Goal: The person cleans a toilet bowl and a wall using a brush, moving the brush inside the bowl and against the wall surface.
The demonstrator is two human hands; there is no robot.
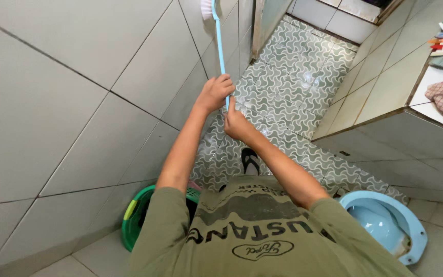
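Against the grey tiled wall [52,102], I see my left hand [215,93] and right hand [238,124] both clamped on the long light-blue plastic brush handle [219,46], one above the other.

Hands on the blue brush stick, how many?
2. The left hand grips the brush handle higher up; the right hand grips it just below, near its end.

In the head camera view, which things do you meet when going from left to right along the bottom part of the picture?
Grey tiled wall → green basket → black sandal → light blue squat toilet.
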